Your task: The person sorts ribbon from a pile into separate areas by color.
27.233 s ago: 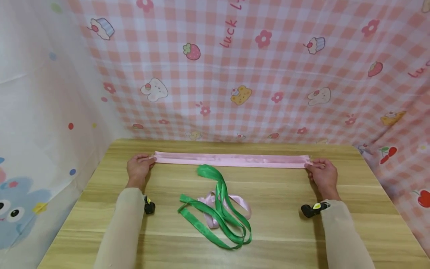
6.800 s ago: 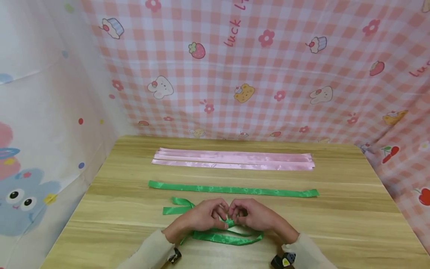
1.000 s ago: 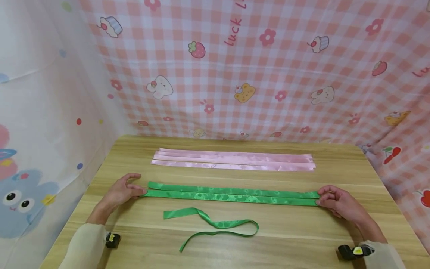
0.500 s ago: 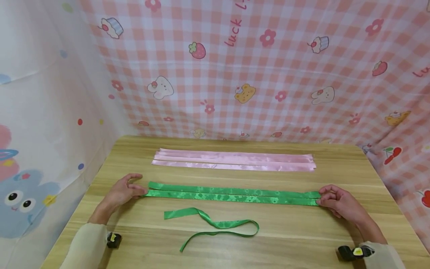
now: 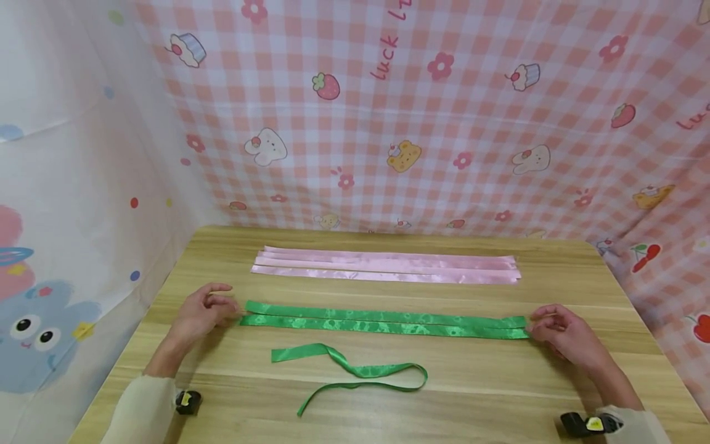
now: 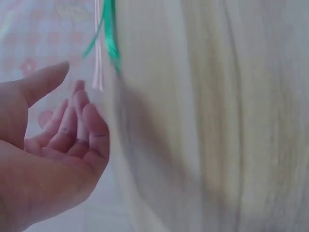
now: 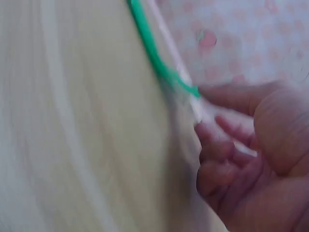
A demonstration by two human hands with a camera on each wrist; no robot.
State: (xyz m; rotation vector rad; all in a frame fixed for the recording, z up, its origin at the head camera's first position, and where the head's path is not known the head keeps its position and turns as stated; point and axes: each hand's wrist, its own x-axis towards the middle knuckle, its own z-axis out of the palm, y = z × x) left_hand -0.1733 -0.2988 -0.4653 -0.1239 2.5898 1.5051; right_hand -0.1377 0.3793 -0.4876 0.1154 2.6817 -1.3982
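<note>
Two green satin ribbons lie stretched side by side across the table in the head view, an upper green ribbon and a lower green ribbon. My left hand hovers just beyond their left ends; in the left wrist view its thumb and fingers stand apart with nothing between them. At the right ends is my right hand, fingers loosely bent. The blurred right wrist view puts its thumb tip close to a green end, but no pinch shows. Nearer the front, a third green ribbon lies in a loose curve.
Several pink ribbons lie flat in parallel behind the green ones, near the back of the wooden table. A pink checked cloth hangs behind the table, and a white printed cloth hangs at the left.
Half a second ago both hands held the lower green ribbon's ends; now they have drawn slightly outward and let go. Since 6.8 seconds ago this second green ribbon has come out of the pile.
</note>
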